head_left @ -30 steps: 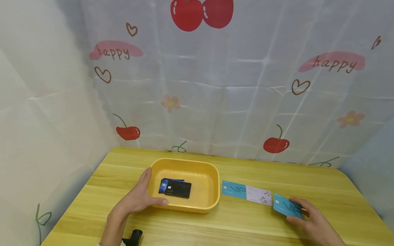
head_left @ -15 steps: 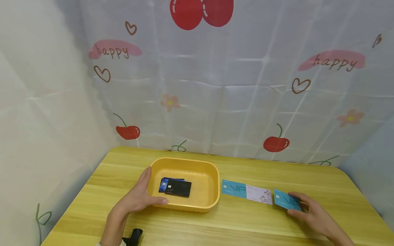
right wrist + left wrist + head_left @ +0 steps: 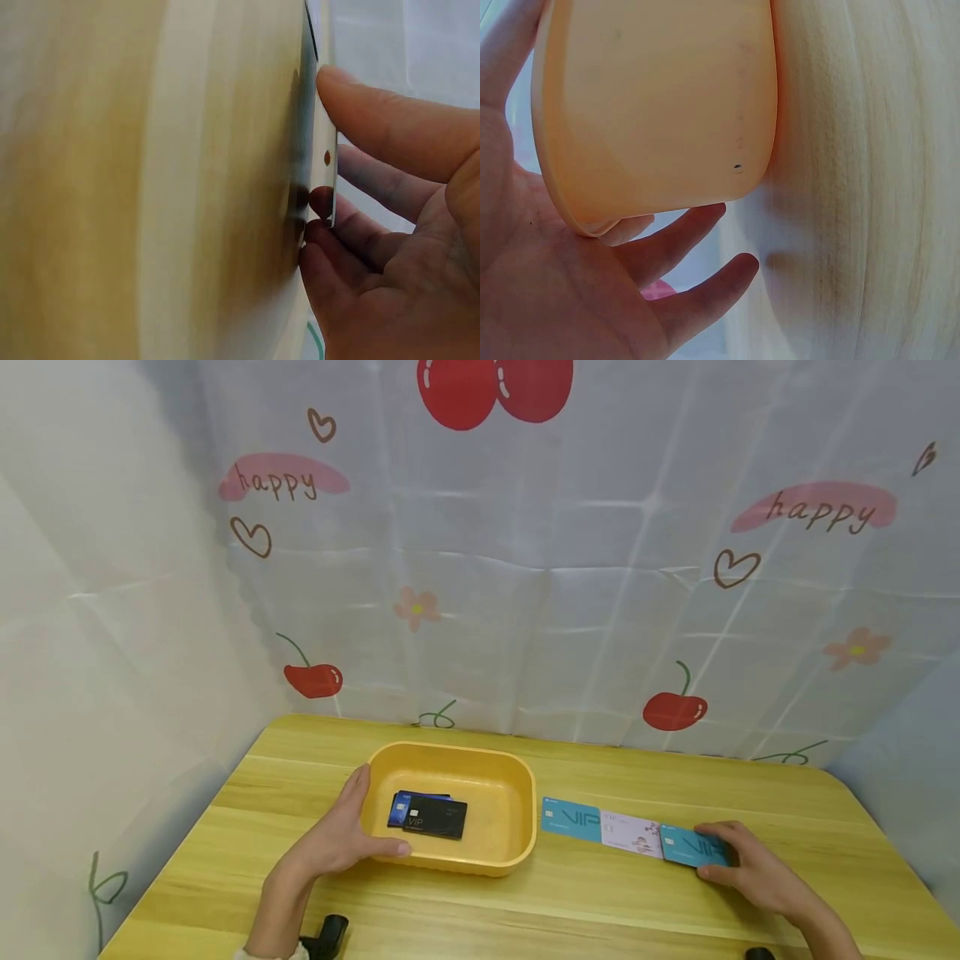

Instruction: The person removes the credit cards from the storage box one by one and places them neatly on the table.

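Two cards point(image 3: 427, 816) in yellow tray point(image 3: 510, 852), left hand point(image 3: 337, 839) gripping rim; right hand point(image 3: 750, 868) pinching teal card point(image 3: 690, 846).

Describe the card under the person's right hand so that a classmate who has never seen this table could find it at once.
Start at the yellow tub on the wooden table. To its right lies a row of three cards; take the teal card farthest from the tub, the only one the right hand touches.

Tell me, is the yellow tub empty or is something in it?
Not empty. The tub holds two cards: a black card lying on top of a blue card. The left hand holds its rim.
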### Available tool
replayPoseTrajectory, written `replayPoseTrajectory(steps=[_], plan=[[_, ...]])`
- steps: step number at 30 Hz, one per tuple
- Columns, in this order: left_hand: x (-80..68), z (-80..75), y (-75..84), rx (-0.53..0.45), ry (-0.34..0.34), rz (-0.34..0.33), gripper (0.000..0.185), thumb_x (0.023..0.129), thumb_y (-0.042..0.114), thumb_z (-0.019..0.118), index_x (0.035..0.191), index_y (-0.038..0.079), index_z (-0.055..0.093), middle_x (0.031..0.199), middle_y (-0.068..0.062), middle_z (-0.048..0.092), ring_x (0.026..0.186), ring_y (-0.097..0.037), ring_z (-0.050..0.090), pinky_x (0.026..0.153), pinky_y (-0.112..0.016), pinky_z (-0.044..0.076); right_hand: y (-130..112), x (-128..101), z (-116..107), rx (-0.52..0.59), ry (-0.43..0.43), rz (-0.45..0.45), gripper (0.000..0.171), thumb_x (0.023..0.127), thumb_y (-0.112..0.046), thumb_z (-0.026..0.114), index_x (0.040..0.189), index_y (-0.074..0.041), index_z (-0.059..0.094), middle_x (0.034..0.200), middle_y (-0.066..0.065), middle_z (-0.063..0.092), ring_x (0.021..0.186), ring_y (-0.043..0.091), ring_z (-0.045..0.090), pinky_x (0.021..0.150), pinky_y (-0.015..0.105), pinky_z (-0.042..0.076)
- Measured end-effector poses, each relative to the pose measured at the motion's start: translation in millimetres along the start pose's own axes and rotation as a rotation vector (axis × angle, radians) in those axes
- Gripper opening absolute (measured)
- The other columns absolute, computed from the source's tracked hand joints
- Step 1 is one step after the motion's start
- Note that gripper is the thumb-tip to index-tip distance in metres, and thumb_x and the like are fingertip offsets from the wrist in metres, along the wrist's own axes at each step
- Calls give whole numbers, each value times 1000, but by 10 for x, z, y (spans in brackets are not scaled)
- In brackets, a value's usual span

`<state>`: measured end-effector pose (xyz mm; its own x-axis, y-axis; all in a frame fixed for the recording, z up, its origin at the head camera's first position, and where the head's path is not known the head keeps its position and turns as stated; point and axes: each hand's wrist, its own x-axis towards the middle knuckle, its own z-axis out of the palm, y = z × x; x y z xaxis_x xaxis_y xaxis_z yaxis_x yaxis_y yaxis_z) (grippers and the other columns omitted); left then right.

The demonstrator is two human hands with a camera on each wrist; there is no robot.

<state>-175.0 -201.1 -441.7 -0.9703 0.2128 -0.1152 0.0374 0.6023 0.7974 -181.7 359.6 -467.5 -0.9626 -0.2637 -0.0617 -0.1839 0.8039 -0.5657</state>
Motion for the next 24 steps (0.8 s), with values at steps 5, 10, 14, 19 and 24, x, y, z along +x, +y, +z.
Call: replayPoseTrajectory(steps=[5,10,14,19,24], plan=[[7,12,-11,-5,4,-3,134,72,44,87,154,-5,-6,161,-26,-9,146,-44,-1,114,-61,9,15,17,-8,-1,-14,-6,54,86,-20,77,129,7,57,125,25,51,111,41,49,89,56,43],[17,20,-27,-4,6,-4,134,71,44,87,154,-5,-6,161,-25,-10,146,-44,-1,114,-61,9,39,17,-10,-6,-4,-8,54,86,-20,77,129,7,57,123,24,52,110,40,50,88,54,43],[16,19,-29,3,7,-9,134,71,45,87,155,-5,-6,161,-26,-9,146,-44,-1,113,-62,9,62,20,3,-9,29,-6,55,86,-20,77,128,7,57,122,26,51,109,41,50,87,56,43],[11,16,-14,-5,4,-22,135,71,44,87,155,-4,-6,161,-26,-9,146,-44,-1,113,-62,9,74,38,15,5,29,3,55,84,-19,79,127,8,58,122,27,50,107,41,49,87,57,42],[14,20,-16,-4,6,-19,134,71,44,87,155,-4,-6,161,-26,-9,146,-44,-1,113,-61,8,53,80,-1,-8,9,26,55,81,-20,81,124,8,60,119,25,49,106,41,46,87,60,41]])
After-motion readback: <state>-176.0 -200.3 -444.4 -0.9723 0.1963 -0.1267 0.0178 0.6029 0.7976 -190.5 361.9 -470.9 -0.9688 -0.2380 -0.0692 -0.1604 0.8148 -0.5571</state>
